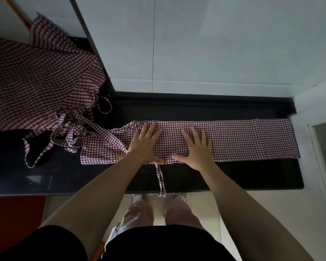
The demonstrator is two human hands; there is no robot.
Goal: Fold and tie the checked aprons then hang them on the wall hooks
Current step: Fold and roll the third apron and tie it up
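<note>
My left hand [146, 143] and right hand [194, 147] lie flat, fingers spread, pressing the folded apron [233, 140], a long strip across the dark counter [233, 176] running toward 3 o'clock. It feels like thin, limp cotton (light, likely to creep on the polished stone), so I'd pinch it at the ends. One tie [160, 178] dangles at 6 o'clock; the second apron [36, 81] lies heaped at 10 o'clock.
</note>
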